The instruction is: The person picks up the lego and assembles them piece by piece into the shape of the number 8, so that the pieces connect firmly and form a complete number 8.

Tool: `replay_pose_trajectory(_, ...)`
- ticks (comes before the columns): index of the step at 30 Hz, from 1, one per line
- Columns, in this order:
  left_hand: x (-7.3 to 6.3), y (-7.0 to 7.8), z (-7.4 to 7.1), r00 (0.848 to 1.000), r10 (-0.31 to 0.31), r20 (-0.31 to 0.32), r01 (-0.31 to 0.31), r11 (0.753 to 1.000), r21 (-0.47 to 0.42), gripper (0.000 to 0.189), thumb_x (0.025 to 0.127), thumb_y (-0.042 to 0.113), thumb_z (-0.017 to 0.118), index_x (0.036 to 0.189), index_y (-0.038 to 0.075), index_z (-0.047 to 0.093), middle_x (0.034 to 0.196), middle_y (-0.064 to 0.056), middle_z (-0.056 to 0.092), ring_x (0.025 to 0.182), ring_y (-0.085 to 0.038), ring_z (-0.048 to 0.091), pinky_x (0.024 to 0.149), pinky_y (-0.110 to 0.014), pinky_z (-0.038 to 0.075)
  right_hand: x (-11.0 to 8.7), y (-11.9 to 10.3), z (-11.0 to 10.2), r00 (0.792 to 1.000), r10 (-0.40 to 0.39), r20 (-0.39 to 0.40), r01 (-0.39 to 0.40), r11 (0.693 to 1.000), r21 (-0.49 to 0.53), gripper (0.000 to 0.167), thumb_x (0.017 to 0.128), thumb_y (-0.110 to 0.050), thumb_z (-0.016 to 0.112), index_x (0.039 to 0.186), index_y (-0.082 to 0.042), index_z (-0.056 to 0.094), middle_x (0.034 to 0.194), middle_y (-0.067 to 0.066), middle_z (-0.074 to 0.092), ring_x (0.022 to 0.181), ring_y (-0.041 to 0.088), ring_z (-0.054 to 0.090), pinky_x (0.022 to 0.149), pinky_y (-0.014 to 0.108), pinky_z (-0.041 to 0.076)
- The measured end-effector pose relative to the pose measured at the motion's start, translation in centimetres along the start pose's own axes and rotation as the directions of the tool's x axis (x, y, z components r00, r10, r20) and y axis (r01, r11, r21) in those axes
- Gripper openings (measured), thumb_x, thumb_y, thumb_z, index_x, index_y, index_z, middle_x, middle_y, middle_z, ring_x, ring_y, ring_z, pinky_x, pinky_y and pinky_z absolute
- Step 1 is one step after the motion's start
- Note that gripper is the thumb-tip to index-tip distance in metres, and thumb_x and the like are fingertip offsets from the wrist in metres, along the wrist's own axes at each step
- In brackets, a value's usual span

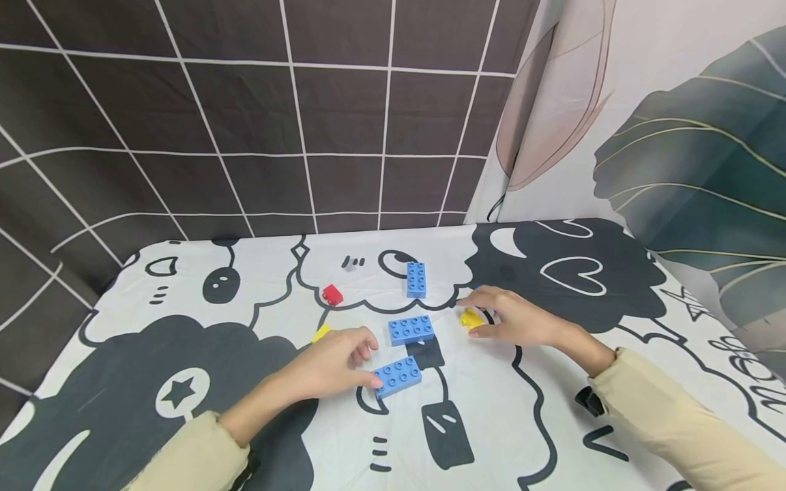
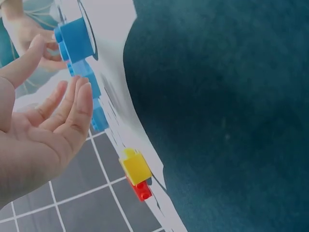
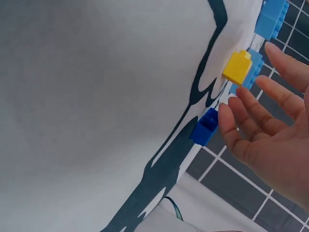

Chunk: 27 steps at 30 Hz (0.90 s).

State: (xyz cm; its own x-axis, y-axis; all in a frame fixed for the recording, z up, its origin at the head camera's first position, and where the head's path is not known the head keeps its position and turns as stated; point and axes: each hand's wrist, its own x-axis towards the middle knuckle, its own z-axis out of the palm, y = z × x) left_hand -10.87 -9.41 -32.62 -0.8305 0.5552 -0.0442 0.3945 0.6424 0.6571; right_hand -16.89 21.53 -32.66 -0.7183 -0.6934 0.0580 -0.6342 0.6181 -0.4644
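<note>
My left hand [image 1: 334, 361] hovers beside the nearest light blue brick [image 1: 398, 377], its thumb tip right at the brick's left end. In the left wrist view its fingers are loosely extended, and that blue brick [image 2: 79, 38] appears beyond the thumb. My right hand [image 1: 512, 317] reaches down around a small yellow brick [image 1: 471, 318], thumb on the near side and fingers on the far side. The right wrist view shows the fingers spread and gently bent, with the yellow brick [image 3: 237, 67] beyond the fingertips. A dark blue brick [image 3: 205, 126] with a hollow side lies near them.
Two more light blue bricks lie beyond, a middle one [image 1: 411, 330] and a far one [image 1: 415, 279]. A red brick [image 1: 332, 294] lies at the back left. Another yellow brick [image 1: 321, 332] is partly hidden behind my left hand. A patterned cloth [image 1: 503, 423] covers the table.
</note>
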Motion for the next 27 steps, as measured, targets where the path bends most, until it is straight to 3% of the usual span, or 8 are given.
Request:
replay_pose_trajectory(5,0.1,0.2,0.5,0.999,-0.009,0.049,0.009,1.000,0.001,0.037,0.070,0.024,0.080,0.093,0.007,0.056,0.076,0.004,0.054,0.071,-0.012,0.050,0.064,-0.026,0.043,0.2,0.2,0.2,0.999,-0.048,0.000,0.048,0.999,-0.021,0.041,0.071,0.002,0.074,0.110,0.002,0.062,0.103,0.011,0.058,0.089,0.024,0.052,0.068,0.033,0.046)
replay_pose_trajectory(13,0.1,0.3,0.8,0.996,0.002,0.085,-0.002,1.000,-0.003,0.032,0.070,0.020,0.079,0.088,0.007,0.057,0.070,0.004,0.051,0.065,-0.011,0.047,0.061,-0.025,0.040,0.1,0.4,0.5,0.999,-0.037,0.005,0.038,0.998,-0.051,0.038,0.070,0.006,0.073,0.106,0.000,0.064,0.100,0.009,0.057,0.089,0.023,0.053,0.073,0.035,0.047)
replay_pose_trajectory(27,0.6,-0.2,1.1,1.000,0.021,0.019,-0.021,1.000,0.013,0.026,0.073,0.009,0.076,0.093,0.004,0.060,0.079,0.001,0.054,0.073,-0.014,0.050,0.067,-0.028,0.046,0.3,0.7,0.8,0.998,-0.064,-0.014,0.064,0.997,-0.049,0.030,0.072,0.003,0.073,0.101,-0.001,0.065,0.093,0.006,0.055,0.082,0.018,0.051,0.067,0.030,0.046)
